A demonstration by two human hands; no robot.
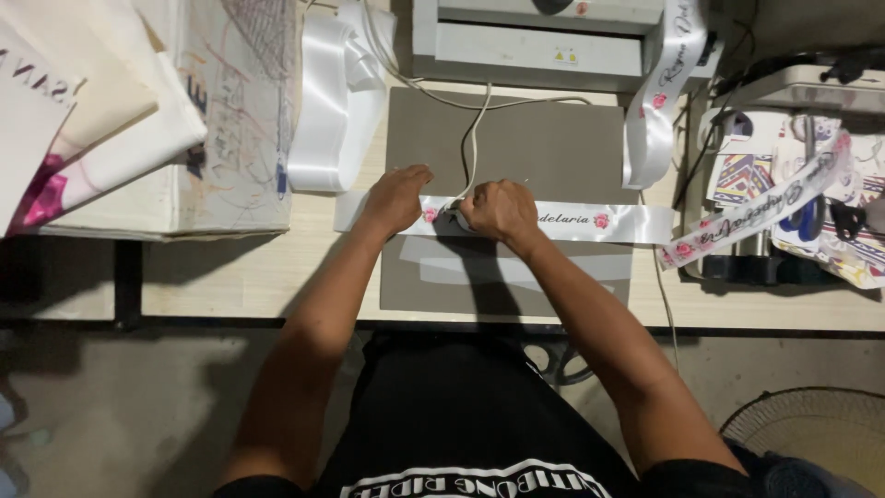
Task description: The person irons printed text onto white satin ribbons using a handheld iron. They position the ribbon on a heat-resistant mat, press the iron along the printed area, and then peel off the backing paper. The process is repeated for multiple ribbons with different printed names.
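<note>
Ribbon (553, 221) across mat (544, 148), ribbon roll (323, 111) left of mat, machine (535, 37) behind it

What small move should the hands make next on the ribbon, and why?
Probably slide the right hand with its corded tool rightward along the ribbon, while the left hand pins the other end. The ribbon lies flat on the grey mat, and most of its printed length, right of the tool, is uncovered.

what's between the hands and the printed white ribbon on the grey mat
Nothing visible: the left hand lies flat on the ribbon, and the right hand grips a corded tool directly against it.
</note>
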